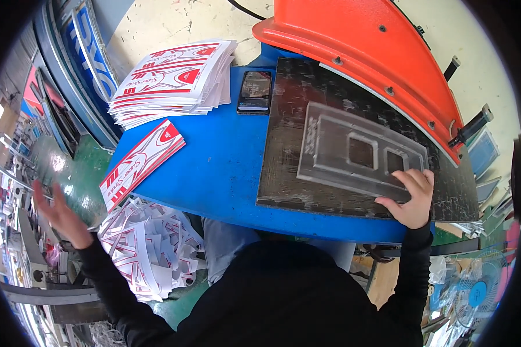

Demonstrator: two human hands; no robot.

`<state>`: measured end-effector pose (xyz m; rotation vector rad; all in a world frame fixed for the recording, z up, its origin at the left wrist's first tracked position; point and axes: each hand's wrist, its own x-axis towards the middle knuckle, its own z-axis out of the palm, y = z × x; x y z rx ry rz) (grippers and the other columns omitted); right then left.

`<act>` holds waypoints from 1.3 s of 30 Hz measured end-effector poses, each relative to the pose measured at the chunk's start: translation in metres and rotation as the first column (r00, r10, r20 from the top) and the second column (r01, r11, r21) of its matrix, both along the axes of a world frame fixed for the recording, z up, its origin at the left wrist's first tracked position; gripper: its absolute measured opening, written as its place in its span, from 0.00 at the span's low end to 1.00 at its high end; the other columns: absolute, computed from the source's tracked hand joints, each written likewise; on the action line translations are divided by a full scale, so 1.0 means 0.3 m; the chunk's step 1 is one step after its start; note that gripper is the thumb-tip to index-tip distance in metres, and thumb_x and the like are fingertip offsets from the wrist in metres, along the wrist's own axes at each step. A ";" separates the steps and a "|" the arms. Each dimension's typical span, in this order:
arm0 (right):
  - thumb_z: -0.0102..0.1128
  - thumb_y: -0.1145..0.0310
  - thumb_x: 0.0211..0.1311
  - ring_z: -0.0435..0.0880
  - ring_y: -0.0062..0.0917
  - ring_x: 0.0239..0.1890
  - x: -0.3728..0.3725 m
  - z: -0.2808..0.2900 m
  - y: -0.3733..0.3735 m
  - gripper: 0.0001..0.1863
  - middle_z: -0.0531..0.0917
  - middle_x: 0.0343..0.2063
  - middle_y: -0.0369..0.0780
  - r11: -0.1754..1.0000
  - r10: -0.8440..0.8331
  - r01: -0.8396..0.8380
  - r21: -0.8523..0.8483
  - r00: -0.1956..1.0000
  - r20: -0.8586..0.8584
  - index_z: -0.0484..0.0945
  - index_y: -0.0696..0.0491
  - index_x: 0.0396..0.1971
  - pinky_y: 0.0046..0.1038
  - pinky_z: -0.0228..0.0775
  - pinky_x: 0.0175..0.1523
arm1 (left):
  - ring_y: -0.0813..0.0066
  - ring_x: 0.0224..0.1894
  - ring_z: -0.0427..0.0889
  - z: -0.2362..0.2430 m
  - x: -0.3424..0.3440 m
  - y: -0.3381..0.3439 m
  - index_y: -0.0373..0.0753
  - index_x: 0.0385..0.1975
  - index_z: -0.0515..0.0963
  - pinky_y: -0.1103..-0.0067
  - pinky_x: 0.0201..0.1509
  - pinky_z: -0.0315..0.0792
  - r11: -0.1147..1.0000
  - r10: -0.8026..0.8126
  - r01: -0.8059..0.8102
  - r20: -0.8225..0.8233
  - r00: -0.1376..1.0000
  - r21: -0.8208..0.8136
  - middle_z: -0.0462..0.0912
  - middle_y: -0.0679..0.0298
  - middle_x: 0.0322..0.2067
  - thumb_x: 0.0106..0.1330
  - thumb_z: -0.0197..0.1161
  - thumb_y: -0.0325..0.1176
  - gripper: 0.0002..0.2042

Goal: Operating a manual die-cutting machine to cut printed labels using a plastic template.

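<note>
Right hand [412, 199] has the clear plate [327, 153] by its near right corner, fingers half curled over the top by one window, thumb at the near edge. So pretty much the whole plate runs off to the left of that hand, over the black board [281, 179]. Can't tell if it's flat or tipped up a bit. It's got two rectangular windows, one right by the fingertips, the bigger one farther left. Red machine arm [376, 52] is beyond that hand, past the plate.

Left hand [63, 215] is way out past the blue table [214, 168], fingers spread, nothing in it, kinda blurry. Printed strips [142, 162] are stacked to its right, with bigger printed sheets [168, 87] beyond those and a phone [255, 92] next to the sheets.

Container-wise, there's a heap of paper scraps [150, 248] just right of the left hand; can't tell if a bin's holding it.
</note>
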<state>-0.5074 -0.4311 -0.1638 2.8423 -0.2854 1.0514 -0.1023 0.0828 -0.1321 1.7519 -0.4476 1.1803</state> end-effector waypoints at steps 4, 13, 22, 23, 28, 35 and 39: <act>0.81 0.46 0.33 0.79 0.32 0.31 0.024 -0.004 0.004 0.32 0.81 0.28 0.37 0.999 0.041 -0.041 0.007 0.997 -0.061 0.82 0.53 0.35 0.34 0.59 0.46 | 0.64 0.69 0.64 -0.107 -0.140 -0.286 0.34 0.66 0.65 0.65 0.72 0.55 0.907 -0.378 0.411 -0.252 0.891 0.091 0.69 0.54 0.65 0.64 0.63 0.30 0.29; 0.77 0.50 0.41 0.77 0.37 0.51 -0.040 0.083 0.035 0.31 0.79 0.50 0.46 0.987 -0.041 0.041 0.157 0.999 0.000 0.83 0.57 0.40 0.38 0.62 0.60 | 0.48 0.68 0.62 -0.210 -0.387 -0.670 0.31 0.67 0.62 0.61 0.71 0.55 0.476 -0.550 0.779 -0.553 0.626 0.408 0.67 0.47 0.64 0.58 0.70 0.40 0.39; 0.53 0.63 0.72 0.82 0.34 0.33 -0.570 -0.086 -0.141 0.17 0.81 0.30 0.46 0.723 -0.193 0.673 -0.155 0.413 0.890 0.75 0.66 0.41 0.29 0.77 0.42 | 0.47 0.74 0.53 -0.227 -0.446 -0.773 0.32 0.67 0.63 0.51 0.74 0.42 0.413 -0.376 0.724 -0.620 0.689 0.553 0.62 0.50 0.69 0.64 0.65 0.51 0.38; 0.54 0.62 0.72 0.82 0.31 0.32 -0.613 -0.066 -0.142 0.17 0.81 0.29 0.45 0.715 -0.006 0.644 -0.273 0.395 0.919 0.76 0.65 0.38 0.28 0.76 0.39 | 0.48 0.74 0.53 -0.225 -0.446 -0.772 0.33 0.67 0.64 0.50 0.74 0.42 0.396 -0.363 0.724 -0.628 0.688 0.565 0.62 0.51 0.70 0.64 0.65 0.51 0.37; 0.54 0.66 0.65 0.79 0.30 0.27 -1.090 -0.051 -0.257 0.13 0.81 0.26 0.43 0.694 0.147 0.712 -0.107 0.006 0.989 0.75 0.61 0.26 0.28 0.73 0.33 | 0.50 0.75 0.53 -0.219 -0.442 -0.772 0.36 0.68 0.64 0.48 0.74 0.41 0.346 -0.367 0.740 -0.643 0.672 0.576 0.61 0.53 0.71 0.64 0.64 0.49 0.36; 0.51 0.62 0.70 0.83 0.30 0.44 -1.571 -0.586 -0.615 0.21 0.83 0.45 0.47 0.396 -0.917 0.014 0.918 0.068 0.394 0.75 0.55 0.58 0.34 0.76 0.48 | 0.48 0.74 0.54 -0.200 -0.428 -0.799 0.39 0.73 0.54 0.44 0.72 0.43 0.260 -0.497 0.841 -0.681 0.538 0.475 0.60 0.48 0.71 0.59 0.70 0.50 0.45; 0.52 0.53 0.72 0.82 0.31 0.48 -1.256 -0.646 -0.621 0.27 0.80 0.52 0.46 0.154 -0.854 -0.416 0.896 0.400 0.333 0.70 0.57 0.62 0.32 0.75 0.51 | 0.47 0.74 0.54 -0.188 -0.498 -0.812 0.37 0.73 0.53 0.44 0.72 0.44 0.256 -0.455 0.794 -0.656 0.603 0.552 0.58 0.45 0.71 0.53 0.74 0.55 0.52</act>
